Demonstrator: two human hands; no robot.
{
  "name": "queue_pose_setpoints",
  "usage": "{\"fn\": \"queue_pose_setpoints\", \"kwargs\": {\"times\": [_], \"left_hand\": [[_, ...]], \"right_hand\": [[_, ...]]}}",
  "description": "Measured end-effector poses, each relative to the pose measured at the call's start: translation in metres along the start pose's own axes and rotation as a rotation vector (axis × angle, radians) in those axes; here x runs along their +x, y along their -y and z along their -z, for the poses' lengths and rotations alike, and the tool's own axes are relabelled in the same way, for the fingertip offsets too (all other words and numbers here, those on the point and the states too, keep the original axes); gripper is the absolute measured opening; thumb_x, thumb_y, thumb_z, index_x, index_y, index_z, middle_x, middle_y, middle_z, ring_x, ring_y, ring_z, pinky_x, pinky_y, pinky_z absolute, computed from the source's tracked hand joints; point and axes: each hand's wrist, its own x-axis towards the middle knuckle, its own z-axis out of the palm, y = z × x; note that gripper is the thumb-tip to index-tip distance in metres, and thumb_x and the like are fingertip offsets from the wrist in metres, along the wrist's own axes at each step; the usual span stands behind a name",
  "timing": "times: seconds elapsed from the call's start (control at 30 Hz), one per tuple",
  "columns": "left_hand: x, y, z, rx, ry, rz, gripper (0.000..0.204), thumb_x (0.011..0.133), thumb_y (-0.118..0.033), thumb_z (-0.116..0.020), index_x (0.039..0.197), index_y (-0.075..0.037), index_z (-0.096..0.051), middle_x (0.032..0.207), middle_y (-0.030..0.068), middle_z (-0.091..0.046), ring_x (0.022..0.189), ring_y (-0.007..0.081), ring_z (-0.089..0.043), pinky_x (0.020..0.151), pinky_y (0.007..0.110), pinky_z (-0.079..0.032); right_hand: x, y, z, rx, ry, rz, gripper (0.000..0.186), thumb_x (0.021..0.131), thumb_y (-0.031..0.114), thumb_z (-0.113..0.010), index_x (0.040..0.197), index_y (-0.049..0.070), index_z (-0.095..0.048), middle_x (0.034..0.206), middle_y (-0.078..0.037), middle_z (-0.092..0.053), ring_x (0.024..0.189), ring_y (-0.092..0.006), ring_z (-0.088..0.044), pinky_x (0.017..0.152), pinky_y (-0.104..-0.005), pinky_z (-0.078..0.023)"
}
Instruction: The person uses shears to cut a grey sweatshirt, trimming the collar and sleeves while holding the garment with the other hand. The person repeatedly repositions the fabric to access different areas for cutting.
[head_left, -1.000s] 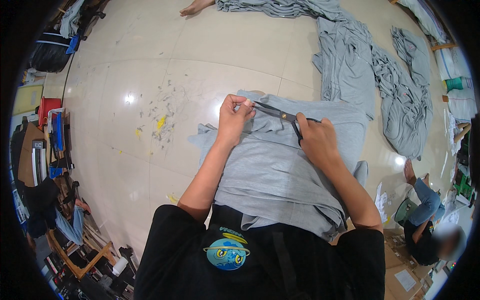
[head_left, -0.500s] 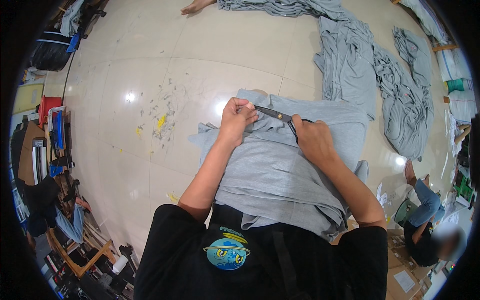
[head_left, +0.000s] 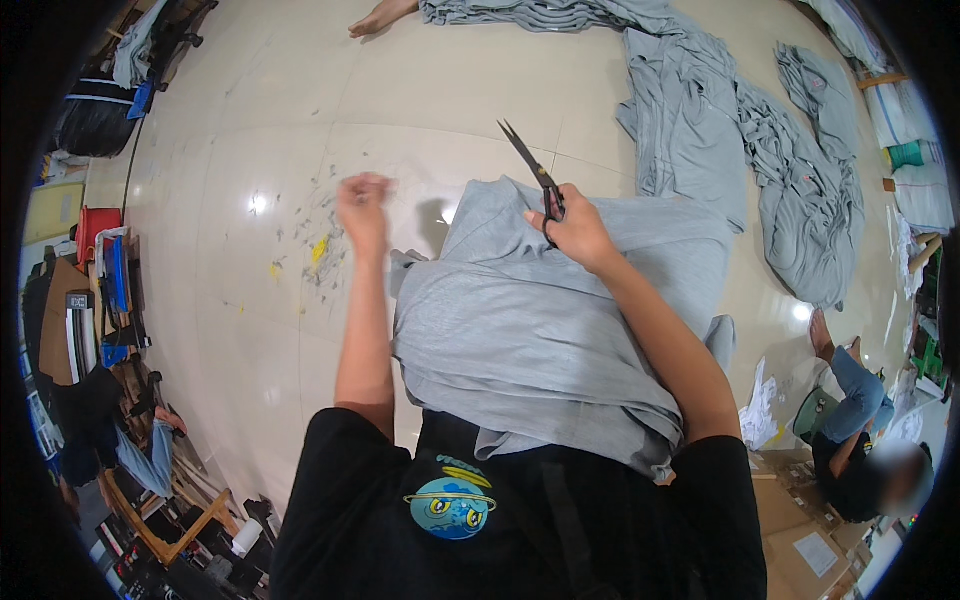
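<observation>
In my right hand (head_left: 578,228) are black scissors (head_left: 541,172), raised over the far part of the grey cloth, with their slim blades pointing up and to the left and slightly parted. My left hand (head_left: 364,205) is off the cloth, above the tiled floor near the scraps; motion smears its fingers, so I cannot make out whether anything is in them. Across my lap lies a loosely folded grey T-shirt fabric piece (head_left: 520,320), wrinkled, its far edge reaching the floor in front of me. Neither blade touches it.
Grey and yellow scraps (head_left: 320,248) litter the tiles at left. Grey garment stacks (head_left: 690,130) lie at the far right, with a crumpled grey heap (head_left: 805,220) beside them. A seated person (head_left: 850,440) is at right; cardboard boxes (head_left: 800,540) stand nearby.
My left hand has let go of the cloth and moved left over the floor. My right hand has lifted the scissors off the cloth, and their tips have swung upward.
</observation>
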Motion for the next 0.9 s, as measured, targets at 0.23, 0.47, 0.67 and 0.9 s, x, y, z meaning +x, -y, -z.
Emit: {"fn": "queue_pose_setpoints", "kwargs": {"times": [0.23, 0.47, 0.67, 0.9], "left_hand": [[0.061, 0.054, 0.062, 0.878, 0.034, -0.143, 0.044, 0.104, -0.019, -0.075, 0.143, 0.001, -0.063, 0.122, 0.0227, -0.078, 0.108, 0.0300, -0.076, 0.095, 0.042, -0.060], [-0.073, -0.041, -0.086, 0.594, 0.947, -0.235, 0.036, 0.104, -0.014, -0.072, 0.138, -0.006, -0.069, 0.136, 0.0172, -0.070, 0.129, 0.0314, -0.064, 0.110, 0.044, -0.052], [-0.071, -0.039, -0.104, 0.705, 1.000, -0.080, 0.020, 0.101, -0.008, -0.071, 0.121, -0.004, -0.072, 0.114, 0.0176, -0.069, 0.113, 0.0338, -0.066, 0.100, 0.044, -0.053], [-0.059, -0.026, -0.071, 0.370, 0.528, 0.239, 0.023, 0.115, -0.019, -0.058, 0.131, -0.007, -0.068, 0.121, 0.0102, -0.073, 0.120, 0.0199, -0.066, 0.104, 0.036, -0.051]], "right_hand": [[0.002, -0.016, -0.019, 0.414, 0.157, -0.066, 0.049, 0.087, 0.002, -0.089, 0.124, -0.007, -0.060, 0.128, -0.018, -0.078, 0.096, -0.0158, -0.074, 0.084, -0.0297, -0.059], [-0.006, -0.004, -0.020, 0.784, 0.229, 0.019, 0.054, 0.086, -0.007, -0.083, 0.129, -0.008, -0.052, 0.133, -0.020, -0.076, 0.090, -0.0136, -0.071, 0.078, -0.0300, -0.059], [-0.011, -0.018, -0.024, 0.634, 0.182, 0.154, 0.047, 0.089, 0.002, -0.085, 0.124, -0.006, -0.053, 0.125, -0.016, -0.080, 0.087, -0.0126, -0.070, 0.076, -0.0299, -0.059], [-0.025, -0.019, 0.072, 0.130, -0.319, 0.240, 0.030, 0.091, 0.011, -0.085, 0.106, 0.001, -0.061, 0.101, -0.011, -0.082, 0.077, -0.0167, -0.071, 0.073, -0.0337, -0.058]]}}
